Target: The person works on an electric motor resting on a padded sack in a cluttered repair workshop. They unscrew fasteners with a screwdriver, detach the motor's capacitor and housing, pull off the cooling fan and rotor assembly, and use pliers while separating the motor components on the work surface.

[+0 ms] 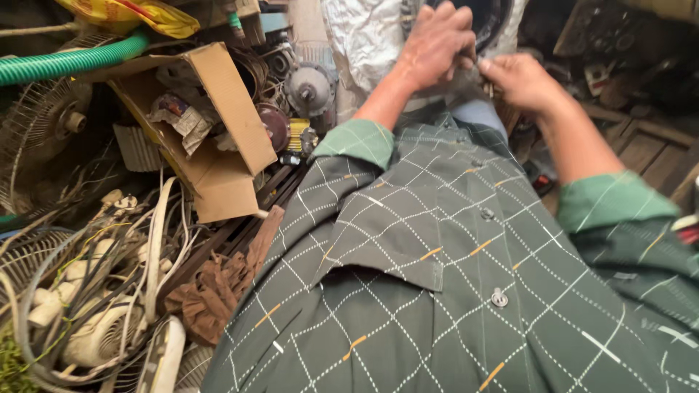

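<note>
Cluttered scrap filled the workspace around the person; on the left lay a torn cardboard box [218, 124] with crumpled paper inside, a green ribbed hose [73, 62] running across the top corner, a wire fan guard [36, 138] beneath it, and a tangle of white cables and plugs [109, 276] lower down; a brown rag [218, 287] rested beside the person's dark green checked shirt [451, 276], which took up most of the lower view; small electric motors [309, 91] stood behind the box, and wooden boards [641, 145] showed at the right. Both arms reached forward to the top centre; the left hand [435, 47] was curled, its fingers bent over the edge of a crinkled silvery sheet [364, 40] and a dark round part [488, 18] behind it; the right hand [520, 80] sat just beside it, thumb and forefinger pinched on a small thin piece [489, 89] too tiny to identify; the two hands nearly touched at the fingertips.
</note>
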`<state>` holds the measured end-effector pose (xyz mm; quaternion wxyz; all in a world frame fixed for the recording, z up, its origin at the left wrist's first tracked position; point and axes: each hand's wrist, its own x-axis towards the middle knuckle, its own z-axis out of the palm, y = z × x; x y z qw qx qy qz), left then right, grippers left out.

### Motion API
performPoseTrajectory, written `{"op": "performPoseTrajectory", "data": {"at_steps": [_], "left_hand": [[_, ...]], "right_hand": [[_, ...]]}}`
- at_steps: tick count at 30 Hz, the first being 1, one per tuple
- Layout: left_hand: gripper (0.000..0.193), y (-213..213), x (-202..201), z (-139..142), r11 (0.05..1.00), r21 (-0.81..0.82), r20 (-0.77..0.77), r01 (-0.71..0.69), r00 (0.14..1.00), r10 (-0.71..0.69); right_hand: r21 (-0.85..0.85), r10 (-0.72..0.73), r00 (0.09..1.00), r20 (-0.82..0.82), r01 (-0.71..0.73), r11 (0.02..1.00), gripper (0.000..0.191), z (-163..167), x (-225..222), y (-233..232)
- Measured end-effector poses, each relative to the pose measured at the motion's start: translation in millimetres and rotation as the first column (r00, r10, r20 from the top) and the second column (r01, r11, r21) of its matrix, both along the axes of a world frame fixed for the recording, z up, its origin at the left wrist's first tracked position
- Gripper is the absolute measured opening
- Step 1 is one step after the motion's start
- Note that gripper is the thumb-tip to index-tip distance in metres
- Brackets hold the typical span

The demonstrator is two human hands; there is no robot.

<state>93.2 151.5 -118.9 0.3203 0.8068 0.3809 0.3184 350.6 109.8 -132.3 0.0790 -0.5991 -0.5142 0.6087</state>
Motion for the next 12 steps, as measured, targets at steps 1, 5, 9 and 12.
{"op": "performPoseTrajectory", "data": {"at_steps": [1, 5, 9, 12], "left_hand": [[0.018, 0, -3, -2, 0.999, 0.036, 0.027, -0.009, 1.000, 0.008], [0.013, 4, -4, -1, 0.999, 0.048, -0.011, 0.010, 1.000, -0.009], [0.008, 4, -8, 0, 0.999, -0.042, -0.017, 0.029, 0.999, -0.030], [0.007, 1, -11, -5, 0.999, -0.028, -0.008, 0.026, 1.000, -0.026]], "right_hand": [[-0.338, -0.218, 0.957, -0.190, 0.145, 0.930, 0.032, -1, 3, -4], [-0.475, -0.490, 0.863, -0.122, 0.383, 0.792, 0.038, -7, -14, -8], [-0.456, -0.552, 0.777, -0.301, 0.391, 0.799, 0.038, -3, -30, -26], [-0.381, -0.525, 0.801, -0.288, 0.408, 0.830, 0.038, -9, -38, -36]]}}
